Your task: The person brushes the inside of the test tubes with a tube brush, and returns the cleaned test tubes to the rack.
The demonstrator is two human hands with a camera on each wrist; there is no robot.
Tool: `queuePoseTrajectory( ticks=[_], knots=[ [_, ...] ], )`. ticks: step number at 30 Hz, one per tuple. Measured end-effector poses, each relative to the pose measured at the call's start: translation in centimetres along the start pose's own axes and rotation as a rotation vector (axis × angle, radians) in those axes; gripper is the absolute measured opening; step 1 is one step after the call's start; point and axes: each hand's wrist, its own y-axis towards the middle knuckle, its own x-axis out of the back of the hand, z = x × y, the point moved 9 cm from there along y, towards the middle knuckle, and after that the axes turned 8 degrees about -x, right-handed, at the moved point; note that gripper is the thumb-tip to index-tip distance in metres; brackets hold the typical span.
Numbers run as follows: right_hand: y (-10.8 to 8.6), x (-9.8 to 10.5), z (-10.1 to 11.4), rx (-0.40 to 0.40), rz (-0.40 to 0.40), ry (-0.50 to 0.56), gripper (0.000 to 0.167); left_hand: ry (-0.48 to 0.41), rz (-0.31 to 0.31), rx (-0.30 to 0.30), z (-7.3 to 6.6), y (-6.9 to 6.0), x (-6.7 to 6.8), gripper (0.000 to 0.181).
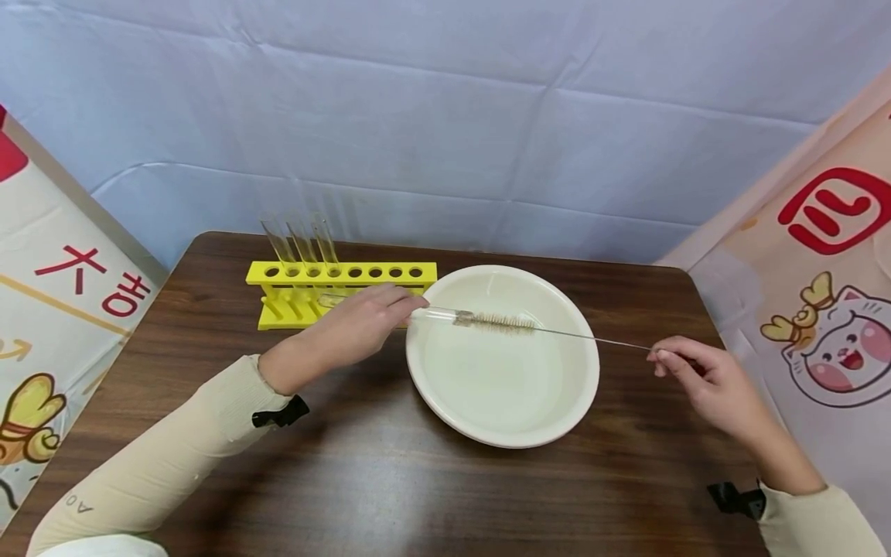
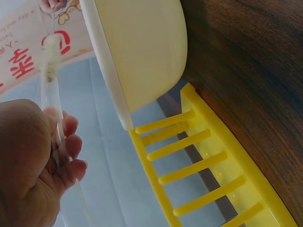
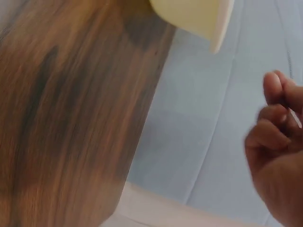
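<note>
My left hand grips a clear glass test tube, held almost level above the left side of a white basin. In the left wrist view, the fingers curl round the tube. A test tube brush with tan bristles lies in line with the tube. Its tip is inside the tube's mouth, and most of the bristles show outside, over the basin. Right of the basin, my right hand pinches the end of the brush's thin wire handle. The right wrist view shows those curled fingers.
A yellow test tube rack stands left of the basin, partly behind my left hand. Three glass test tubes lean in its holes. Everything stands on a dark wooden table, with a pale cloth hanging behind its back edge.
</note>
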Motion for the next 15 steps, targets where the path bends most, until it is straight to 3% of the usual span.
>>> queuePoseTrajectory(
  ticks=[2, 7, 12, 15],
  knots=[
    [-0.2, 0.4, 0.6, 0.075, -0.072, -0.091, 0.017, 0.004, -0.002, -0.002, 0.0, 0.0, 0.1, 0.031],
    [-0.6, 1.1, 3.6, 0.328, -0.244, -0.287, 0.049, 0.001, 0.007, 0.005, 0.1, 0.1, 0.3, 0.031],
    [-1.0, 0.9, 6.7, 0.518, -0.343, -0.406, 0.038, 0.002, 0.039, 0.002, -0.2, 0.3, 0.2, 0.031],
    [-1.0, 0.6, 8.0, 0.582, -0.353, -0.444, 0.034, 0.012, 0.055, -0.005, -0.5, 0.5, 0.0, 0.032]
  ],
)
